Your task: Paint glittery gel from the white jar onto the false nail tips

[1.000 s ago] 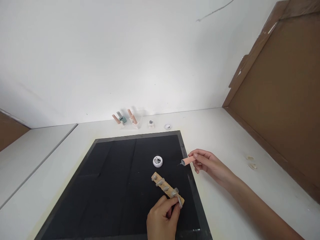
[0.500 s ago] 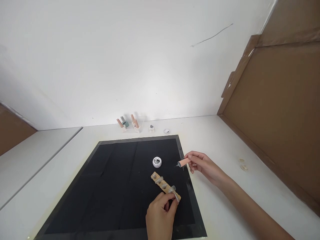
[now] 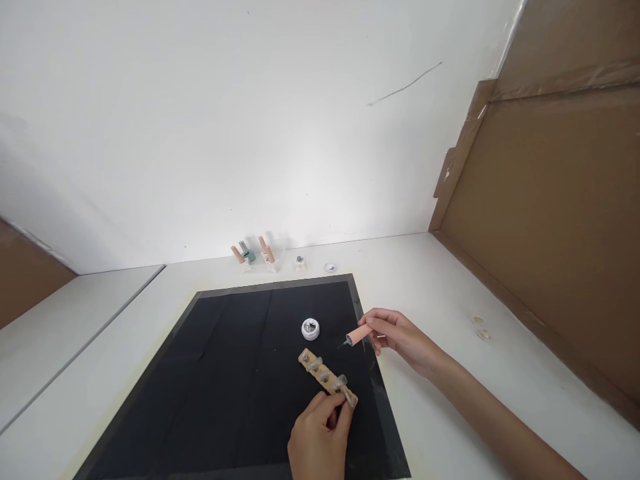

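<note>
My left hand pinches a greyish, translucent false nail at the near end of a tan strip-shaped holder. Several such nails stand along this strip, which lies slanted on the black mat. In my right hand is a nail polish brush by its peach cap. Its dark bristle tip points down and left, above the mat and apart from the nails. A small round white pot with silvery contents sits beyond the strip.
Along the back stand nail polish bottles with peach caps, a greenish bottle, a small open white bottle and a round lid. Two small pale discs lie at right. A brown cardboard panel borders the right side.
The camera view has shifted slightly. My right hand has brought the brush a little left and down, nearer the strip. My left hand keeps its pinch at the strip's near end.
</note>
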`<state>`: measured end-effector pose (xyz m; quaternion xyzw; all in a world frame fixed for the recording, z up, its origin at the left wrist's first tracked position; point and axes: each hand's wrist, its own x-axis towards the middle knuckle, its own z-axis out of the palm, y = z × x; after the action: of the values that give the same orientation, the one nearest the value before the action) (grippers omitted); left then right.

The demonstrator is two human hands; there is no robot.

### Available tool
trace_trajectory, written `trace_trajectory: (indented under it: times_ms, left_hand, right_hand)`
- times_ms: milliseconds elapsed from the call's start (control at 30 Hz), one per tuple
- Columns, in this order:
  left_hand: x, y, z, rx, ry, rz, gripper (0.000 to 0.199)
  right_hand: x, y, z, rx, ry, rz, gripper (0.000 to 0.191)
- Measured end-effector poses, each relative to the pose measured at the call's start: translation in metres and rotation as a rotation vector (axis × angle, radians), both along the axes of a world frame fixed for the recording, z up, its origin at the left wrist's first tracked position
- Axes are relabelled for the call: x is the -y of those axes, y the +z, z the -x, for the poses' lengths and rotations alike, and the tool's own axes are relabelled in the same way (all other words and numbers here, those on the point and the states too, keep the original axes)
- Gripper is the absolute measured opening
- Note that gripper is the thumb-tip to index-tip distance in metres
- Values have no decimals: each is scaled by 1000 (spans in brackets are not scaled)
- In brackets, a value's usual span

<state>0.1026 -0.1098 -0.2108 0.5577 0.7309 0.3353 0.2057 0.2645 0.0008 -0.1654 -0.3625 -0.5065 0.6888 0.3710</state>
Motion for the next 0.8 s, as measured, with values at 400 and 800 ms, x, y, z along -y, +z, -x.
trace_trajectory:
  times_ms: [400,800]
  left_hand:
    - [-1,-6,4,24,-95,-21,26]
    - [-5,-11,11,170,-170,-69,33]
  right_hand:
    - [1,-4,1,13,25,14,31]
    - [-3,-6,1,35,51,14,30]
